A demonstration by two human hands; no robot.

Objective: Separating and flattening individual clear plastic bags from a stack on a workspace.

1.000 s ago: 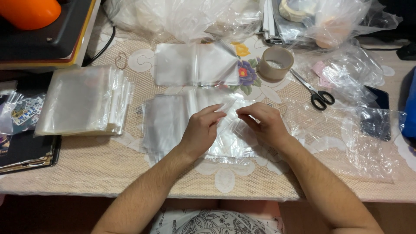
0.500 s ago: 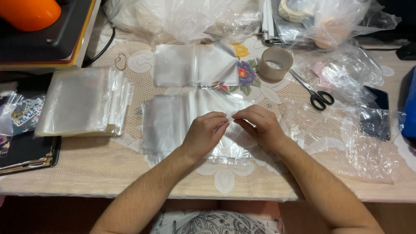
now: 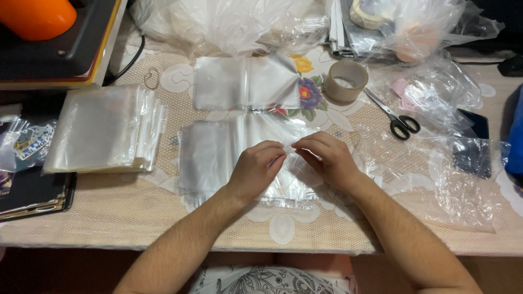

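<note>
A clear plastic bag [image 3: 218, 158] lies flat on the desk [image 3: 98, 218] at the near centre, on top of a small stack of like bags. Both hands rest on its right part. The left hand [image 3: 256, 169] and the right hand [image 3: 327, 160] meet fingertip to fingertip, each pinching a thin edge or strip of the film between thumb and forefinger; what exactly is pinched is too small to tell. The flat lay appears to keep the film smooth while the edge is worked.

Left of the bag sits a thicker pile of clear sleeves [image 3: 103, 130]. Beyond it lies a second flat bag [image 3: 245, 81], with a roll of brown tape [image 3: 345, 81] to its right. Black-handled scissors [image 3: 395, 115] lie further right, within reach of the right hand. Crumpled loose film [image 3: 452, 163] covers the right side of the desk.

Compared with a second ago, the hands have drawn closer together, and the fingertips now touch where a gap stood between them. The surrounding items are unchanged.
</note>
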